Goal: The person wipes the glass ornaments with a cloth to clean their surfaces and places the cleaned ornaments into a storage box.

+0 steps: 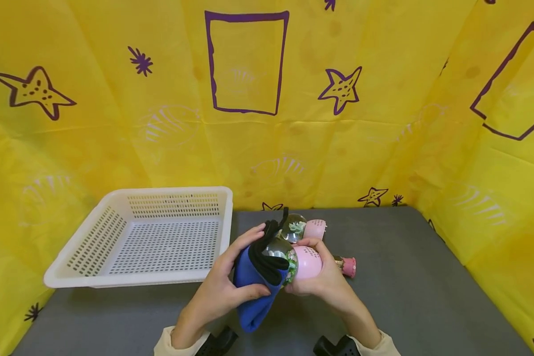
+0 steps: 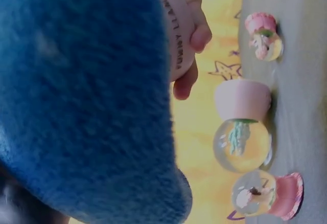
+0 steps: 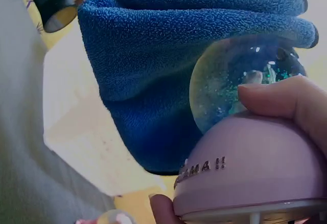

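Both hands meet over the grey table around a snow globe with a pink, lettered base (image 1: 308,262). My right hand (image 1: 329,284) grips that base, its thumb reaching toward the glass in the right wrist view. With my left hand (image 1: 227,282) I hold a folded blue towel (image 1: 251,314), dark on one side, against the clear ball (image 3: 214,91). Glitter and green shapes show inside the glass. The towel hides part of the ball and fills much of the left wrist view.
Behind the hands lies another pink-based snow globe (image 1: 315,229). A small one (image 1: 349,267) lies to the right, and another small globe (image 2: 288,196) shows in the left wrist view. A white perforated basket (image 1: 227,232) stands at left. Yellow patterned cloth (image 1: 382,158) encloses the table.
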The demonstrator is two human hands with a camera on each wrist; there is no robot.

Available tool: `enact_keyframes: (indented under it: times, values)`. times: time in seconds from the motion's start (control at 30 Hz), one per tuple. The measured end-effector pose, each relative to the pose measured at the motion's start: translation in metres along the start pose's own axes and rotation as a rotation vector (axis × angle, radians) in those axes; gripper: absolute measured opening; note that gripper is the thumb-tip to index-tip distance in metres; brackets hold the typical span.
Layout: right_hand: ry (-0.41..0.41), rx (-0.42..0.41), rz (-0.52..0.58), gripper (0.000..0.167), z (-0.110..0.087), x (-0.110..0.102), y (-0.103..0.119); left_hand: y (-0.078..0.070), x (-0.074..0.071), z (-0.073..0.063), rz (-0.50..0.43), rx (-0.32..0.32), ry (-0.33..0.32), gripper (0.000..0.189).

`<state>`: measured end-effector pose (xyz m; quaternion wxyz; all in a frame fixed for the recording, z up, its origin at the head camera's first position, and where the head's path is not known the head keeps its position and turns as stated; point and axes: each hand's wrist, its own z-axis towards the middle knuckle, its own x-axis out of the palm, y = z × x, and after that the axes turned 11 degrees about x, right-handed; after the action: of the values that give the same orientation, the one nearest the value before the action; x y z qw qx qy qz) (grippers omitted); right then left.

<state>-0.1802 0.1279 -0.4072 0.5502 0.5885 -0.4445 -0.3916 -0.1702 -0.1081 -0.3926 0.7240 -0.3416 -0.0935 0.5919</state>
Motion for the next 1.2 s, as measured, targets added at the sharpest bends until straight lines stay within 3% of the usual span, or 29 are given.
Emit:
enact_keyframes:
  times: [0.23, 0.37, 0.5, 0.7, 0.8, 0.9, 1.03, 1.2]
  values:
    - [0.122, 0.059, 0.160, 0.039, -0.001, -0.003, 0.003, 0.008, 0.000, -0.001, -0.003, 0.081, -0.080, 0.077]
    - [0.107, 0.142, 0.209, 0.028, 0.004, -0.002, 0.001, 0.011, 0.006, 0.000, 0.042, 0.148, -0.097, 0.075]
    - [0.102, 0.202, 0.216, 0.030, 0.008, 0.003, -0.003, 0.010, 0.009, 0.001, 0.097, 0.189, -0.110, 0.073]
    - [0.300, 0.303, 0.243, 0.052, 0.007, 0.005, -0.003, 0.009, 0.006, 0.000, 0.137, 0.176, -0.136, 0.072]
    - [0.337, 0.289, 0.226, 0.061, 0.007, 0.003, -0.002, 0.009, 0.006, -0.001, 0.162, 0.139, -0.124, 0.072]
    - [0.301, 0.254, 0.207, 0.053, 0.007, 0.001, -0.002, 0.010, 0.006, -0.003, 0.184, 0.066, -0.105, 0.071]
    - [0.145, 0.191, 0.185, 0.035, 0.007, 0.003, -0.001, 0.011, 0.008, -0.003, 0.211, -0.052, -0.080, 0.067]
    - [-0.076, 0.108, 0.121, 0.041, 0.005, 0.006, 0.001, 0.010, 0.010, -0.002, 0.171, -0.231, -0.067, 0.066]
